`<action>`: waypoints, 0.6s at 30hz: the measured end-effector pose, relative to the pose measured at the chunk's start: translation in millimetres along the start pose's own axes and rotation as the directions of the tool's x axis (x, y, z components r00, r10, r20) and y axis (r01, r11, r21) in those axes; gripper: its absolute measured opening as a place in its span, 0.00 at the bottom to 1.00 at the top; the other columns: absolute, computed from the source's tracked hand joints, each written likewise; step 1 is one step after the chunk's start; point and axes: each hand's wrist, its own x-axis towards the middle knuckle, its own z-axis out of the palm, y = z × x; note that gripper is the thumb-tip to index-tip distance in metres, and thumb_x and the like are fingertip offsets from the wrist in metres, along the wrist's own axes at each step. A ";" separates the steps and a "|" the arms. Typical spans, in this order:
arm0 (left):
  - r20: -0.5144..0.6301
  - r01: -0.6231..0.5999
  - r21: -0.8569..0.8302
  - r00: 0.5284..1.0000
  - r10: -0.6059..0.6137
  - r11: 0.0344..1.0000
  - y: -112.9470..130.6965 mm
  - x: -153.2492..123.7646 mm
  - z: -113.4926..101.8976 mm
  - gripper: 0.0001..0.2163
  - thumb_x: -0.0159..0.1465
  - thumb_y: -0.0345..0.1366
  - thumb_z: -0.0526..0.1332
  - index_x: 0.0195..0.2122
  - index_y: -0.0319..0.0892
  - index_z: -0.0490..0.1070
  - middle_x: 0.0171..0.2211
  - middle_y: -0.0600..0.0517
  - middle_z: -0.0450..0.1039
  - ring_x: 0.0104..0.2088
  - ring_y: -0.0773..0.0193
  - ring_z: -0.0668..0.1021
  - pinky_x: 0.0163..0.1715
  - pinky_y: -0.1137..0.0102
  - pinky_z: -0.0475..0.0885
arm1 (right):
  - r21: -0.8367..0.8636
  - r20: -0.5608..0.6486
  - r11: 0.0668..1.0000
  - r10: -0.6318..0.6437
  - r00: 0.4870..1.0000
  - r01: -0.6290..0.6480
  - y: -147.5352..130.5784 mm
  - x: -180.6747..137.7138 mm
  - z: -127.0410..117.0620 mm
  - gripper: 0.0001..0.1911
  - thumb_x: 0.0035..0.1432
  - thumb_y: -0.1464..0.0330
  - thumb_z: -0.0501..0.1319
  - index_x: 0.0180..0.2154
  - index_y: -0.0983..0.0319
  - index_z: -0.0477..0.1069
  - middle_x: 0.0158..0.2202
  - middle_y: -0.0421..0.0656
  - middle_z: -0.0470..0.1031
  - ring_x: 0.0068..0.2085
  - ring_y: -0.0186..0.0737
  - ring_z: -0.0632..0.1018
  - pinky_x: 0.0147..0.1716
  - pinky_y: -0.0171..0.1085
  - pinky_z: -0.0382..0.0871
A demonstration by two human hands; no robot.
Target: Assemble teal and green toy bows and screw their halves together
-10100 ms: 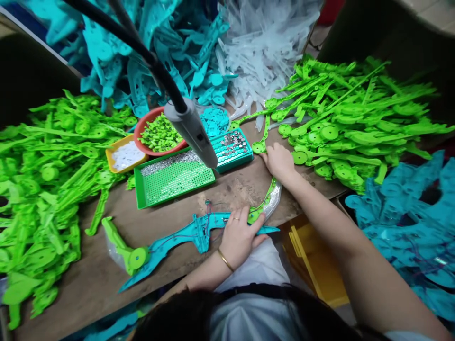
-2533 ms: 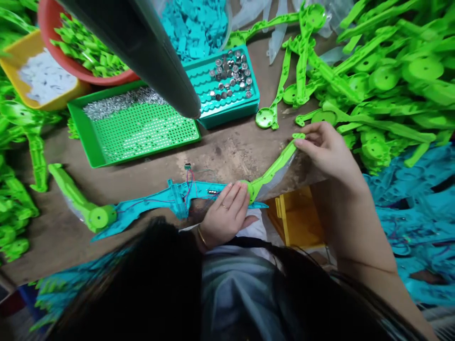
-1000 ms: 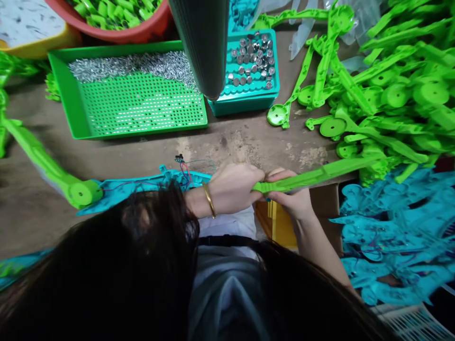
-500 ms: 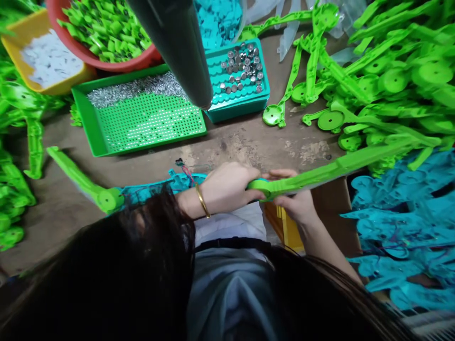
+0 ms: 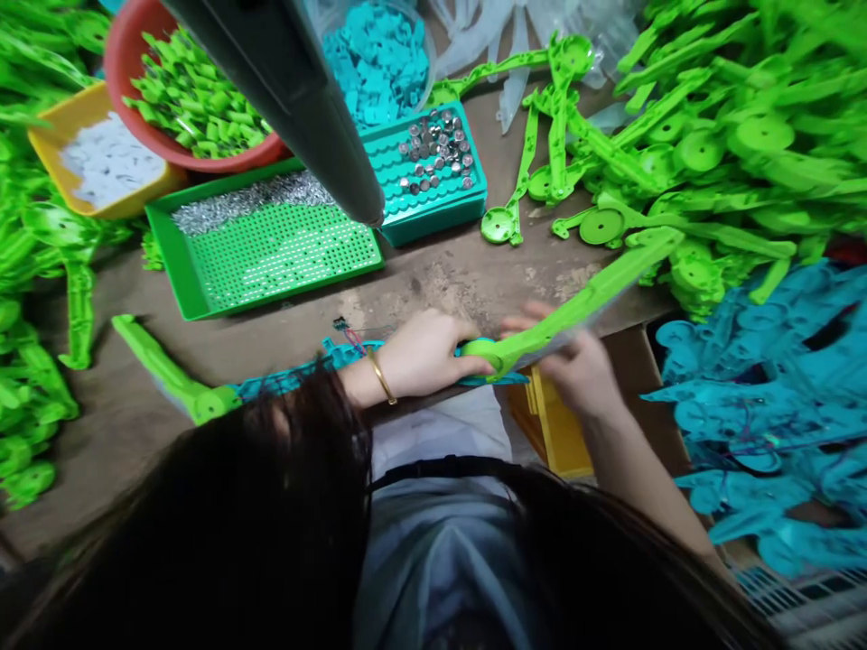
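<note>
A long green plastic arm piece [image 5: 589,293] with a round hub at its near end lies across the table's front edge, over a teal curved piece [image 5: 339,361] that carries thin wires. My left hand [image 5: 424,352] is closed over the hub end and presses it onto the teal piece. My right hand [image 5: 579,370], blurred by motion, sits under the green arm and grips it from below. A second green arm [image 5: 169,375] is joined to the teal piece's left end.
A dark hanging tool [image 5: 298,99] blocks the upper middle. Behind it are a green perforated tray [image 5: 271,248] with metal bits, a teal tray [image 5: 433,176] of round metal parts, a red bowl [image 5: 135,63] and a yellow tray [image 5: 101,167]. Green pieces [image 5: 711,144] and teal pieces [image 5: 765,397] pile at right.
The green arm's far end has swung up and away from me. My right hand has slid a little right along it. My left hand stays on the hub.
</note>
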 end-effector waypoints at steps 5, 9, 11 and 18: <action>0.018 0.000 -0.002 1.000 0.000 1.000 -3.1 4.4 9.7 0.15 0.61 0.48 0.64 0.36 0.40 0.79 0.32 0.49 0.80 0.30 0.64 0.77 0.30 0.72 0.61 | 0.051 -0.379 0.939 -0.297 0.876 0.340 -38.7 39.4 -18.3 0.17 0.55 0.54 0.64 0.35 0.61 0.74 0.27 0.40 0.79 0.26 0.35 0.79 0.28 0.35 0.76; 0.015 0.009 -0.057 1.000 -0.008 0.998 -4.9 8.4 9.9 0.15 0.60 0.48 0.64 0.33 0.39 0.79 0.24 0.53 0.75 0.23 0.68 0.70 0.26 0.72 0.58 | -0.055 -0.423 0.965 -0.257 0.869 0.258 -39.2 52.9 -21.2 0.17 0.56 0.52 0.62 0.33 0.59 0.70 0.24 0.38 0.75 0.26 0.35 0.78 0.29 0.36 0.76; 0.013 0.016 -0.083 1.000 -0.015 0.996 -6.3 10.4 6.4 0.16 0.59 0.49 0.64 0.30 0.39 0.78 0.19 0.55 0.71 0.21 0.70 0.66 0.24 0.72 0.55 | -0.023 -0.392 0.983 -0.179 0.902 0.185 -29.8 45.6 -20.2 0.21 0.56 0.48 0.60 0.36 0.59 0.70 0.29 0.40 0.78 0.30 0.37 0.80 0.32 0.38 0.77; 0.058 0.031 -0.170 0.998 -0.021 0.985 -9.7 14.3 -1.1 0.15 0.58 0.47 0.64 0.29 0.36 0.76 0.20 0.56 0.67 0.22 0.71 0.64 0.24 0.73 0.54 | -0.015 0.080 0.979 0.205 0.976 -0.204 23.6 -15.7 17.3 0.31 0.38 0.59 0.75 0.43 0.60 0.68 0.41 0.45 0.80 0.39 0.42 0.81 0.40 0.42 0.77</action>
